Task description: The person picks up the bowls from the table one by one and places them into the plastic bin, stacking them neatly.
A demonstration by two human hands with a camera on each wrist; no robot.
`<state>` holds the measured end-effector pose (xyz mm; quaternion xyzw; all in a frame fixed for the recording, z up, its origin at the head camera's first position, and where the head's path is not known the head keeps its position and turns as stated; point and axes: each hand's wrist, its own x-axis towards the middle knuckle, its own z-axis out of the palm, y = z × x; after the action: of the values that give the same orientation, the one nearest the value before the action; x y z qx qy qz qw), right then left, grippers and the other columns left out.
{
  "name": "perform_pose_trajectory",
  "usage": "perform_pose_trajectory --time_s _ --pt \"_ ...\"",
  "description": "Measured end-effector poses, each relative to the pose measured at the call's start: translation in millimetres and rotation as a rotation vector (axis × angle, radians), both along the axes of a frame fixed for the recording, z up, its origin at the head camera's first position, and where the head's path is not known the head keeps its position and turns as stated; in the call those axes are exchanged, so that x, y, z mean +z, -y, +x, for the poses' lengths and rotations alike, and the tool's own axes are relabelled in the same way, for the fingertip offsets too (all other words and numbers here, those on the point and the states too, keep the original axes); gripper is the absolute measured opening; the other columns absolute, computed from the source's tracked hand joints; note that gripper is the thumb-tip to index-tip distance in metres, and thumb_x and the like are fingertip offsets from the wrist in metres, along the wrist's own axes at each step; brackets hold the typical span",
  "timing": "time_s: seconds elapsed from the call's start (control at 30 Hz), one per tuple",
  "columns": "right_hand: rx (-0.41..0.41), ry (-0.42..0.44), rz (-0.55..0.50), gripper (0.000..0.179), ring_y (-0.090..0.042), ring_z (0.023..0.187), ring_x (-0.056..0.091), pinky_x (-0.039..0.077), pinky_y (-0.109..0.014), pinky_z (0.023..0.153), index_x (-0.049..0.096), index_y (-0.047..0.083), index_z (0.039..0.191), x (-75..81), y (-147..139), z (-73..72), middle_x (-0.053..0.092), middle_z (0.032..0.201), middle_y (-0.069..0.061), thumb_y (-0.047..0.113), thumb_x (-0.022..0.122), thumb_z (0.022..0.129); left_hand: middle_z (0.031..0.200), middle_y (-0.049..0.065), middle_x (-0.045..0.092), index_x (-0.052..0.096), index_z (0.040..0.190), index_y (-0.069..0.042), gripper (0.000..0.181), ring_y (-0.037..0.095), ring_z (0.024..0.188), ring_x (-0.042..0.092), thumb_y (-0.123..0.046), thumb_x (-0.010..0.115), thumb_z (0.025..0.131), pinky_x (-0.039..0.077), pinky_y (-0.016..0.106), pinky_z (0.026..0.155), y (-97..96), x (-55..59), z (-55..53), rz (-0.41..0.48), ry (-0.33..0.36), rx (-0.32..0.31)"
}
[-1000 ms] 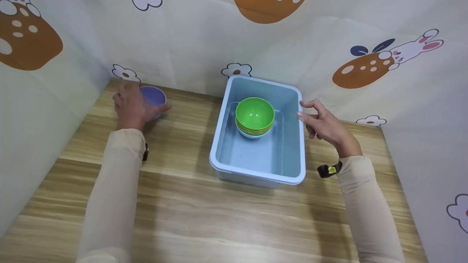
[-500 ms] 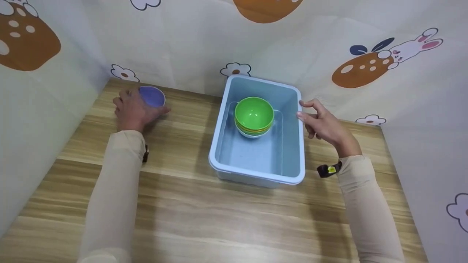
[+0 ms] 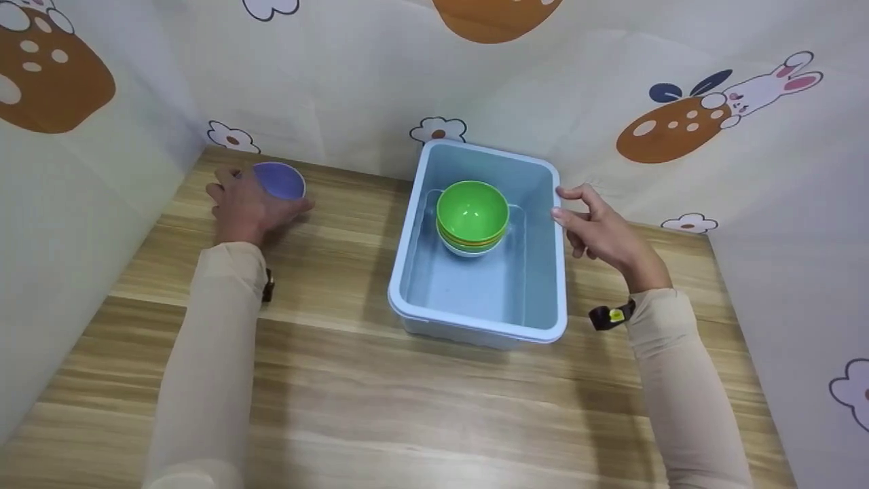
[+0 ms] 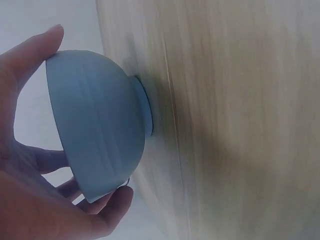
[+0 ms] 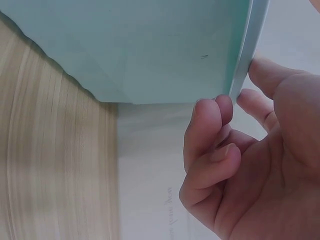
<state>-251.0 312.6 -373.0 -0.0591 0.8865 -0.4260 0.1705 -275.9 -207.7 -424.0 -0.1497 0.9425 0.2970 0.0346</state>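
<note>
At the far left of the table, my left hand (image 3: 248,207) grips a purple-blue bowl (image 3: 282,180). The left wrist view shows the thumb at one side of the rim and curled fingers round the other side of the bowl (image 4: 95,120). Its foot is at or very near the tabletop; I cannot tell whether they touch. My right hand (image 3: 607,231) holds the right rim of a light blue plastic bin (image 3: 478,329) with thumb and index finger, the other fingers curled beneath. Inside the bin stands a stack of nested bowls, a green bowl (image 3: 473,210) on top.
The wood-grain table (image 3: 434,414) meets a printed cloth wall (image 3: 353,81) at the back, with similar walls left and right. Bare tabletop lies between the purple-blue bowl and the bin. A wrist strap device (image 3: 611,316) sits on the right forearm.
My left hand and the purple-blue bowl have shifted very slightly left and toward me. The right hand, the bin and the stacked bowls stay put.
</note>
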Motion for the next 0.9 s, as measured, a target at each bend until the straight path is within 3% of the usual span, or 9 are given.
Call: perform_pose_trajectory --time_s 0.4,0.63,0.8,0.9 --pt "0.000 -0.004 0.000 0.057 -0.017 0.060 0.052 0.039 -0.026 0.052 0.032 0.022 0.151 1.6 1.0 2.1 0.049 0.065 0.005 0.047 0.052 0.104 0.156 0.032 0.012 0.013 0.164 -0.016 0.125 0.058 0.141 0.016 -0.057 0.084 0.070 0.032 0.079 0.104 1.5 7.5 0.8 0.019 -0.013 -0.001" --pt "0.016 -0.015 -0.037 0.055 -0.015 0.056 0.052 0.036 -0.025 0.051 0.032 0.019 0.150 1.1 0.7 4.2 0.049 0.062 0.005 0.044 0.051 0.105 0.159 0.027 0.007 0.016 0.164 -0.019 0.117 0.058 0.142 0.017 -0.043 0.084 0.072 0.038 0.076 0.104 -7.7 20.6 2.8 0.049 -0.031 -0.028" --pt "0.021 -0.021 -0.033 0.056 -0.014 0.057 0.051 0.037 -0.026 0.052 0.032 0.020 0.150 1.1 0.9 4.7 0.049 0.063 0.005 0.045 0.051 0.105 0.161 0.027 0.003 0.012 0.165 -0.020 0.117 0.058 0.145 0.014 -0.041 0.083 0.074 0.037 0.076 0.106 -13.7 34.0 3.0 0.053 0.010 -0.071" --pt "0.021 -0.024 -0.041 0.055 -0.014 0.057 0.051 0.037 -0.025 0.051 0.032 0.020 0.150 0.7 2.0 4.1 0.049 0.063 0.006 0.044 0.051 0.105 0.164 0.028 -0.006 0.011 0.165 -0.020 0.116 0.059 0.147 0.009 -0.041 0.082 0.076 0.036 0.076 0.106 -17.0 43.3 3.8 0.049 0.028 -0.102"
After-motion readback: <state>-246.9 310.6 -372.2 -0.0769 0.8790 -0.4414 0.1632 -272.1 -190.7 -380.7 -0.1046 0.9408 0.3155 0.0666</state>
